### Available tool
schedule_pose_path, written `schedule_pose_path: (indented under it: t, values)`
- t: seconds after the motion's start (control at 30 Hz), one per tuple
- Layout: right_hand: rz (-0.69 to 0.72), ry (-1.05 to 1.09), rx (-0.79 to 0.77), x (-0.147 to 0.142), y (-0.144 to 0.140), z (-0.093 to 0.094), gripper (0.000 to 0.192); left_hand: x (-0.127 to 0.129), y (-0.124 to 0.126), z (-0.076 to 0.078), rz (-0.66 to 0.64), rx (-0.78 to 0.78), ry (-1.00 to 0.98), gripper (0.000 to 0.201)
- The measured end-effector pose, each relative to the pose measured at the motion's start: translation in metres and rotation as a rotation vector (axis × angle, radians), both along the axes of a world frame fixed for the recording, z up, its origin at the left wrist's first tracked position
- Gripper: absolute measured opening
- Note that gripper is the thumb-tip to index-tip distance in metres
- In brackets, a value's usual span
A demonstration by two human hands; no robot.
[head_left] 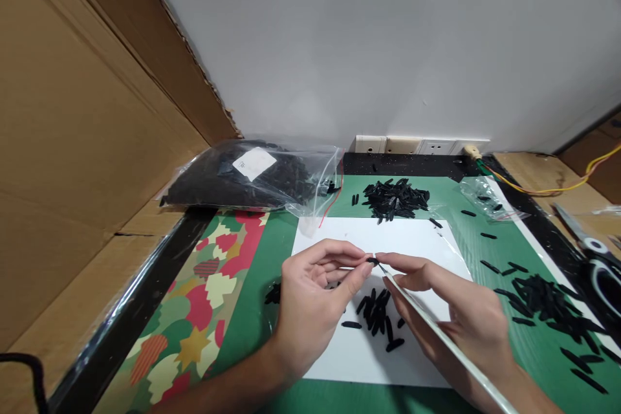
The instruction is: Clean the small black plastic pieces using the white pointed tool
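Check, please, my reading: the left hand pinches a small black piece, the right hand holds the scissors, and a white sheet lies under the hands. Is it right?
Not entirely: the head view shows the right hand holding a slim pale tool; the scissors lie at the right edge. The left hand, small black piece and white sheet are as you say.

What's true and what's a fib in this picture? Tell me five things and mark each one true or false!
1. The left-hand grip pinches a small black piece. True.
2. The right-hand grip holds scissors. False: it holds a thin pale stick; the scissors lie at the right.
3. The white sheet lies on a green surface. True.
4. The big bag's label is red. False: the label is white.
5. A plug sits in a wall socket. True.
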State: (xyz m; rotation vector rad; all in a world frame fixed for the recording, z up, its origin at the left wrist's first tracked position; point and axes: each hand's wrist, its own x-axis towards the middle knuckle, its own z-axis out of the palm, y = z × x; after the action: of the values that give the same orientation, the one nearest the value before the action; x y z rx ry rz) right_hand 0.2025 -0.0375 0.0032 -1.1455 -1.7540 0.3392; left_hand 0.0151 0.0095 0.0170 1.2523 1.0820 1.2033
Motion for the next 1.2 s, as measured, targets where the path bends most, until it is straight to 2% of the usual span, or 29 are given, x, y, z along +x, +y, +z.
schedule_pose_path:
  t: [0.2, 0.43, 0.67, 0.87, 0.93, 1.1, 1.2]
  values:
    - [-0.034, -0.143, 0.201, -0.008, 0.0, -0.011, 0.021, 0.003, 0.0, -0.001, -0.006, -0.043, 0.003, 0.013]
    - [-0.048, -0.135, 0.193, -0.009, -0.001, -0.007, 0.023, 0.003, 0.001, -0.003, -0.012, -0.018, -0.018, 0.014]
    - [-0.15, -0.165, 0.173, -0.002, -0.004, 0.002, 0.021, 0.0, -0.001, -0.001, -0.033, -0.032, -0.046, 0.013]
    - [-0.182, -0.001, 0.121, -0.003, -0.006, 0.01, 0.019, 0.0, 0.0, 0.002, -0.071, -0.042, -0.169, 0.013]
    - [-0.166, 0.044, 0.078, -0.004, -0.008, 0.011, 0.019, 0.0, 0.0, 0.004, -0.085, -0.039, -0.21, 0.013]
    - [0.001, 0.134, 0.026, -0.002, -0.012, 0.009, 0.021, 0.0, 0.0, 0.007, -0.097, -0.051, -0.235, 0.012]
    - [0.009, 0.162, -0.011, -0.002, -0.011, 0.008, 0.019, 0.0, 0.001, 0.008, -0.072, -0.057, -0.23, 0.013]
